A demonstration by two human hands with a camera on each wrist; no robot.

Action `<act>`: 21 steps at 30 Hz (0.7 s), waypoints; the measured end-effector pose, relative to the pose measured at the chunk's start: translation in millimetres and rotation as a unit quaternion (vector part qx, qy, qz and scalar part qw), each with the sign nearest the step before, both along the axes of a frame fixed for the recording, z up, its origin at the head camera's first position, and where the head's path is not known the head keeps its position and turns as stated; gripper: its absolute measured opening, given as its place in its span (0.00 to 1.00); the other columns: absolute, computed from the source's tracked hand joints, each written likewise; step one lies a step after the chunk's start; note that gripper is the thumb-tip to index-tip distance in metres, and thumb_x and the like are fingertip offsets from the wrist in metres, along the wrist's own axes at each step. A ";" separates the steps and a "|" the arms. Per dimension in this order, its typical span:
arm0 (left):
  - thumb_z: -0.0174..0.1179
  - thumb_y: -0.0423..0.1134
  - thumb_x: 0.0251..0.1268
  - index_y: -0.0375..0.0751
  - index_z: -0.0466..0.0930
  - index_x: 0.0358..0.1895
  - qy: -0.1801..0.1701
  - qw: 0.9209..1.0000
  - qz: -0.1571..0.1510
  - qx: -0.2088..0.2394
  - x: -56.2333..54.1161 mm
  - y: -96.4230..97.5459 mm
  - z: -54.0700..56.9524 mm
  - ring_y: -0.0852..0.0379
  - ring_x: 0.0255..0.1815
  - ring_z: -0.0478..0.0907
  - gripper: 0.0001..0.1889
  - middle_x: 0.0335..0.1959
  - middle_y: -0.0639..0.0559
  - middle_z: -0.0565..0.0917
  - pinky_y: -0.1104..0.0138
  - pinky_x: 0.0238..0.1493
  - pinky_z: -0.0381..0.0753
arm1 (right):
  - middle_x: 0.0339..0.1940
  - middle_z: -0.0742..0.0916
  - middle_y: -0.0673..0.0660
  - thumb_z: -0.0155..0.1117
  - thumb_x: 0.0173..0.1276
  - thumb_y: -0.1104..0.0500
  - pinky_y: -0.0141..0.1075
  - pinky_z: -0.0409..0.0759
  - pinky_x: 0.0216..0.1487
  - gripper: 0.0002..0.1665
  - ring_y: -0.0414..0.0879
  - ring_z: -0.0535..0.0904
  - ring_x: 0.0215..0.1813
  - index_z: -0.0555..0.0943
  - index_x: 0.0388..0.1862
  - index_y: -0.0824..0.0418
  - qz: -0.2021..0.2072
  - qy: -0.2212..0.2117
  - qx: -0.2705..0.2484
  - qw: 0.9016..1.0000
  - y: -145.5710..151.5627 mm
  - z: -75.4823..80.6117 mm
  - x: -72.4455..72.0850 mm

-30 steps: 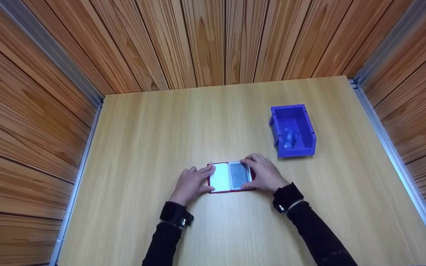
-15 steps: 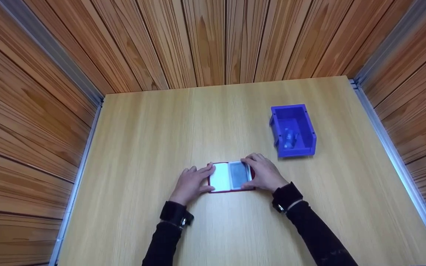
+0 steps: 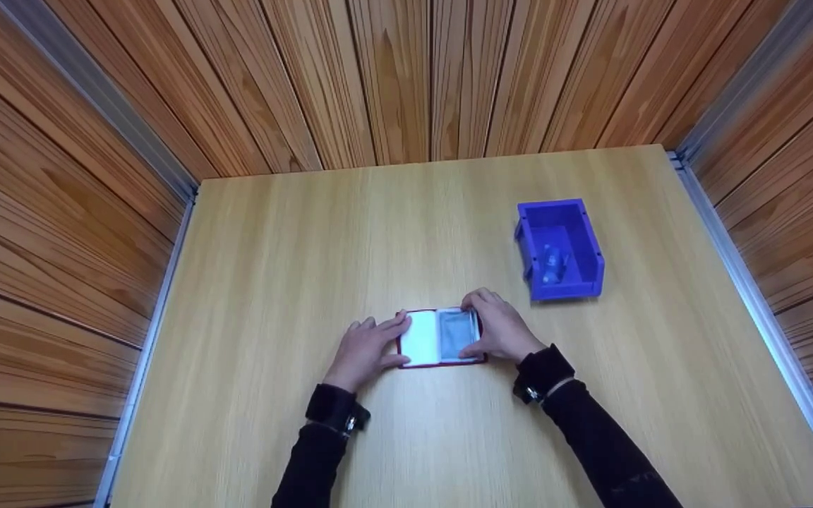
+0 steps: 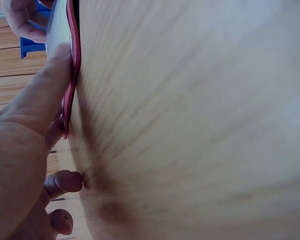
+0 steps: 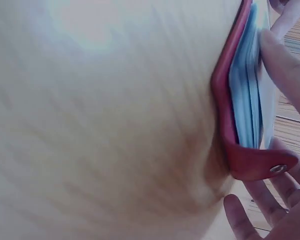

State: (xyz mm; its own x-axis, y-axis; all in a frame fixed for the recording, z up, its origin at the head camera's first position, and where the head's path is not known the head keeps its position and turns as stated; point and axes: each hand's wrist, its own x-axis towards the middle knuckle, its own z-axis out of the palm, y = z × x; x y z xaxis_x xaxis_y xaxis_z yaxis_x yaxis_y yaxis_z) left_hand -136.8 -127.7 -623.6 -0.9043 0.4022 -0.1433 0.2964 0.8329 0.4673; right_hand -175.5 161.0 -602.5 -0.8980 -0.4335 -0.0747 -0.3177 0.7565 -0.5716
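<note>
A red card holder lies spread on the table, white on its left side, with a bluish clear sleeve on the right. My left hand rests extended index finger and thumb on its left side; the left wrist view shows the thumb flat along the page. My right hand holds the right side, its bent index finger at the far edge and thumb near the lower edge. In the right wrist view, several stacked sleeves show above the red cover, beside a strap with a metal snap.
A blue plastic bin stands behind and to the right of the right hand, with small clear bluish items inside. Wood-panelled walls and metal rails border the wooden table.
My right hand has shifted slightly, its index knuckles rising and its thumb sliding a little inward. The sleeve under it looks paler and more wrinkled. My left hand stays put.
</note>
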 end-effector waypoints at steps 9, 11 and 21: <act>0.67 0.60 0.62 0.58 0.64 0.79 -0.014 1.000 0.002 0.008 0.2 -0.8 0.7 0.39 0.76 0.68 0.42 0.80 0.62 0.65 0.46 0.73 0.63 | 0.52 0.81 0.58 0.84 0.55 0.47 0.50 0.74 0.62 0.29 0.55 0.76 0.57 0.79 0.43 0.62 -0.054 -0.031 -0.083 0.995 -5.5 2.1 -2.1; 0.67 0.60 0.62 0.58 0.64 0.79 -0.011 1.000 0.003 0.006 0.0 -0.8 0.4 0.38 0.76 0.67 0.42 0.80 0.62 0.65 0.46 0.74 0.62 | 0.51 0.82 0.59 0.79 0.63 0.47 0.50 0.74 0.63 0.24 0.55 0.77 0.56 0.79 0.42 0.63 -0.065 -0.031 -0.105 0.992 -6.5 2.2 -2.1; 0.68 0.59 0.62 0.57 0.65 0.79 -0.004 1.000 -0.001 0.001 -0.5 -0.7 0.8 0.37 0.74 0.69 0.42 0.80 0.62 0.65 0.46 0.70 0.64 | 0.59 0.83 0.64 0.66 0.75 0.47 0.54 0.69 0.71 0.18 0.60 0.76 0.66 0.82 0.36 0.62 -0.079 -0.026 -0.120 0.989 -11.3 1.6 2.0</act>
State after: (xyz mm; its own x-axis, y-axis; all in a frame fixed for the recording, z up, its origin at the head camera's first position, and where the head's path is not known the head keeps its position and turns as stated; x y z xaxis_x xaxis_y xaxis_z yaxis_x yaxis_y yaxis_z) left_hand -137.2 -128.4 -622.8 -0.9025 0.4042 -0.1489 0.2944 0.8311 0.4718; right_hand -173.6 149.7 -600.9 -0.9536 -0.2992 -0.0348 -0.1717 0.6349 -0.7532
